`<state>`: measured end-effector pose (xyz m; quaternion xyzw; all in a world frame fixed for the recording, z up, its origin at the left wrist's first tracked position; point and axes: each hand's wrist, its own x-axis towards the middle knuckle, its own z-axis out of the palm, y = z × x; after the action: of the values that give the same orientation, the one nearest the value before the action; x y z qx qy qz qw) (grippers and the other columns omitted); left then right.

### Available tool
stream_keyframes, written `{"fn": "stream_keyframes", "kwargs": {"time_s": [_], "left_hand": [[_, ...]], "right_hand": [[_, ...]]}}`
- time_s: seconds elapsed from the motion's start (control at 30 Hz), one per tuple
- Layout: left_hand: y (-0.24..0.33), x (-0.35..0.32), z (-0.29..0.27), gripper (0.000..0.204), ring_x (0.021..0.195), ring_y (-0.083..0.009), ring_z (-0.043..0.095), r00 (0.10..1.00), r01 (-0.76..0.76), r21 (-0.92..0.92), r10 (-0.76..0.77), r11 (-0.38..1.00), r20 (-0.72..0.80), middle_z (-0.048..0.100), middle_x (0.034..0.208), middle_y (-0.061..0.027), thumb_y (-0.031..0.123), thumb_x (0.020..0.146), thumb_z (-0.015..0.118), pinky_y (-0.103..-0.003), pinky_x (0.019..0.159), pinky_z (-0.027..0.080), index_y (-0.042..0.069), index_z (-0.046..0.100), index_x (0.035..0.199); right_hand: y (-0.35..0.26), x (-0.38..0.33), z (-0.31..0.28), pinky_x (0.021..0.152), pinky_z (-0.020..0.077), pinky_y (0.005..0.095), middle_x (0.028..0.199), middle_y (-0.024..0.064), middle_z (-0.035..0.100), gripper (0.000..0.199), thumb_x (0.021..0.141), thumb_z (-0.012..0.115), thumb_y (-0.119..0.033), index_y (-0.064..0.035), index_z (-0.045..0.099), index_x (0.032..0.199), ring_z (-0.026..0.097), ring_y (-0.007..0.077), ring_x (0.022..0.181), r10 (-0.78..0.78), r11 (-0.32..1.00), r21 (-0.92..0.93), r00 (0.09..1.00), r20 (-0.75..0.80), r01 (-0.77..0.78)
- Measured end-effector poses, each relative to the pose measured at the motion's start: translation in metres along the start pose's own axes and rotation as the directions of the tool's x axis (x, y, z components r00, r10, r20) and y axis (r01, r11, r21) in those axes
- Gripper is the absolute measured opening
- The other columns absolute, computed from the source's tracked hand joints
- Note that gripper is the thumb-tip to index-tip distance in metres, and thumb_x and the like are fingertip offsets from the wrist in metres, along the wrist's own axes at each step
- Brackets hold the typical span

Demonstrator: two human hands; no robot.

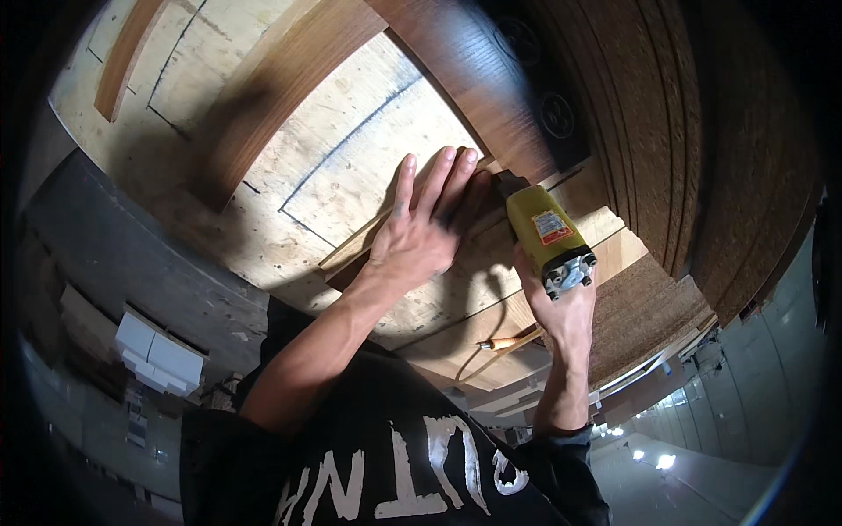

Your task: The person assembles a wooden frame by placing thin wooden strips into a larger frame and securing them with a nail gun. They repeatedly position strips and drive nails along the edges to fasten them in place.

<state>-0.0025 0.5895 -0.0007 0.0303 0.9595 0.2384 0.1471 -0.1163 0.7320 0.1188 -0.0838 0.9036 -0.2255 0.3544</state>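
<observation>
Though stickered, yellow nail gun point(542, 232)

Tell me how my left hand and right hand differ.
The left hand has its fingers stretched out; the right hand is wrapped around a yellow power tool.
The left hand lies over a brown wood strip; the right hand sits beneath the tool's body, which hides most of its fingers.
Both are bare.
</observation>
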Motion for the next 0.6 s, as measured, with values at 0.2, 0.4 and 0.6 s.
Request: {"fn": "stream_keyframes", "kwargs": {"time_s": [0.2, 0.4, 0.6], "left_hand": [[-0.002, -0.001, 0.016, 0.071, 0.158, -0.0379, 0.006, 0.984, 0.032, -0.081, -0.046, 0.996, -0.173, 0.007, 0.169, -0.0247, 0.023, 0.098, 0.048, -0.065, 0.124, 0.005, -0.003, 0.022, 0.159], [-0.001, -0.001, 0.002, 0.078, 0.156, -0.0403, 0.009, 0.978, 0.055, -0.145, -0.083, 0.988, -0.192, 0.009, 0.166, -0.0296, 0.026, 0.099, 0.050, -0.055, 0.128, 0.003, -0.009, 0.011, 0.157], [-0.045, -0.011, -0.038, 0.090, 0.154, -0.0418, 0.014, 0.979, -0.018, -0.161, -0.016, 0.987, -0.204, 0.014, 0.165, -0.0287, 0.037, 0.092, 0.065, -0.061, 0.125, 0.006, -0.002, 0.019, 0.159]], "right_hand": [[0.003, -0.007, 0.004, 0.069, 0.0597, 0.0403, 0.079, 0.0232, 0.072, 0.035, 0.075, 0.073, -0.004, 0.0038, 0.063, 0.108, 0.075, 0.0342, 0.076, 0.057, 0.990, 0.125, 0.997, 0.045, -0.062], [0.000, -0.025, 0.022, 0.069, 0.0586, 0.0428, 0.078, 0.0239, 0.071, 0.025, 0.079, 0.072, -0.006, 0.0020, 0.063, 0.101, 0.074, 0.0382, 0.076, 0.043, 0.993, 0.107, 0.999, -0.032, -0.039], [-0.003, -0.024, 0.028, 0.074, 0.0604, 0.0435, 0.086, 0.0252, 0.074, 0.038, 0.078, 0.079, -0.016, 0.0039, 0.068, 0.109, 0.075, 0.0363, 0.080, 0.063, 0.993, 0.101, 0.992, -0.108, -0.052]]}}
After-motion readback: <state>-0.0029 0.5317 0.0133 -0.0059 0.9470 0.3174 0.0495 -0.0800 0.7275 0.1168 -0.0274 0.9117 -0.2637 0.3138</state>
